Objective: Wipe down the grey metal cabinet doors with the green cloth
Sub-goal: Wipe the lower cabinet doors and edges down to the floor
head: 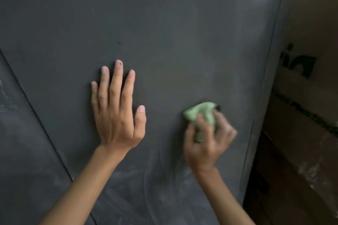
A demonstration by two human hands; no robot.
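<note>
A grey metal cabinet door (pixel 164 33) fills most of the view, with pale dusty smears low down. My left hand (pixel 117 111) lies flat on the door with its fingers straight and spread. To its right my right hand (pixel 206 142) grips a bunched green cloth (pixel 203 115) and holds it against the door; this hand is blurred. A second grey door (pixel 23 142) shows at the lower left, beyond a dark seam.
Brown cardboard boxes (pixel 307 115) with black print stand stacked close to the cabinet's right edge. A narrow grey side strip (pixel 270 78) of the cabinet runs between the door and the boxes.
</note>
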